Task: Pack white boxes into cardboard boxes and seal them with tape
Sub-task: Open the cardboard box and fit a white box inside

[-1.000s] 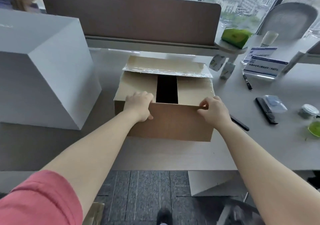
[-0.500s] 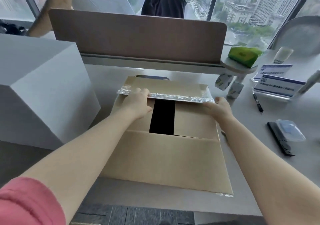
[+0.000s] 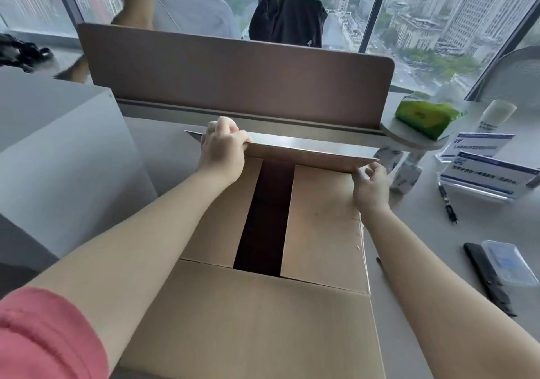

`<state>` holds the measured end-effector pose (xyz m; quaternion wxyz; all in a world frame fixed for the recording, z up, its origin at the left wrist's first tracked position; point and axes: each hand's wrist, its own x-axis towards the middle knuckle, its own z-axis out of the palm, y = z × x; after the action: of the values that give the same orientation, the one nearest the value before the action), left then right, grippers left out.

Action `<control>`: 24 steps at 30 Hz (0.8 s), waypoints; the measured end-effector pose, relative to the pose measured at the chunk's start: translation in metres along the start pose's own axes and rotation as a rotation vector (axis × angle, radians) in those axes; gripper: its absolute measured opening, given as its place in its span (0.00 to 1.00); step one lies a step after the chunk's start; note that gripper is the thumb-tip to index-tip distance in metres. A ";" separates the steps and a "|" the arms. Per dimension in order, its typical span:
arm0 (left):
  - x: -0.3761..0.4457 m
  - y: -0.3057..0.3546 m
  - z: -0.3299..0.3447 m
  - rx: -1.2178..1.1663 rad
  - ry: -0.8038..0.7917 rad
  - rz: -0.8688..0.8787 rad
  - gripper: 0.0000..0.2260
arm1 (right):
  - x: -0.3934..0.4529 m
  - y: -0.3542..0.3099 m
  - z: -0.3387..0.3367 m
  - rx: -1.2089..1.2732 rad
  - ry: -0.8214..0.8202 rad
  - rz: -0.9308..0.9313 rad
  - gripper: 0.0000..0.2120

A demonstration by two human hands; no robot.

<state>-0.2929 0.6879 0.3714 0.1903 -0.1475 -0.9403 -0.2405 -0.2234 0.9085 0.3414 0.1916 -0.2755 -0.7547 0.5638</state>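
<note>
both hands, l (image 3: pixel 222 150) & r (image 3: pixel 370 185), gripping far flap (image 3: pixel 306 153) of cardboard box (image 3: pixel 318 226), flap's long axis left-right

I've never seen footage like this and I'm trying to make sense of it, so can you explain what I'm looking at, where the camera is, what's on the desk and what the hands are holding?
There is no machine here. A person wears a wide-angle camera on the head, looking forward and down, so you see their own two arms reaching out.

In front of them on the grey desk stands a cardboard box. Its two inner flaps lie flat with a dark gap between them, and the near flap is folded down. The left hand grips the far flap near its left end; the right hand pinches its right corner.

To the left sits a large white box. On the right lie a pen, a black flat object beside a clear plastic case, printed cards in stands and a green tissue pack. Behind the brown divider another person stands, partly visible.
</note>
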 end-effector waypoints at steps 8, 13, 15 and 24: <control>0.027 -0.017 0.023 -0.036 0.116 0.270 0.14 | 0.041 -0.015 0.019 -0.026 0.056 0.113 0.12; 0.042 -0.021 0.046 0.123 -0.473 0.101 0.31 | 0.041 -0.018 0.032 -0.313 0.094 0.027 0.32; 0.050 -0.020 0.056 0.141 -0.597 0.073 0.33 | 0.038 -0.009 0.041 -0.531 -0.005 -0.084 0.32; 0.059 -0.025 0.086 0.256 -0.718 0.094 0.21 | 0.037 0.009 0.054 -1.133 -0.229 -0.128 0.22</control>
<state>-0.3785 0.7219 0.3170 -0.1236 -0.2405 -0.9617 -0.0449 -0.2825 0.8937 0.3159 -0.0350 -0.2260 -0.9697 0.0855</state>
